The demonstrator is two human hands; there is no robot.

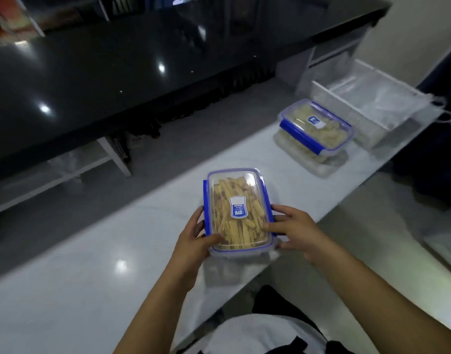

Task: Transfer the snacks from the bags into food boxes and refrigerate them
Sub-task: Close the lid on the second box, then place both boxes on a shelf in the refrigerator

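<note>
Over the white counter (pixel 91 264), snack box (pixel 238 210) sits between both hands' grip.

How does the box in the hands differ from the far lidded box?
The near box is gripped by the left hand and right hand; the far box is untouched. The near box holds yellow sticks, the far box paler pieces. The far box sits stacked on another container. Both have blue-clipped clear lids.
</note>
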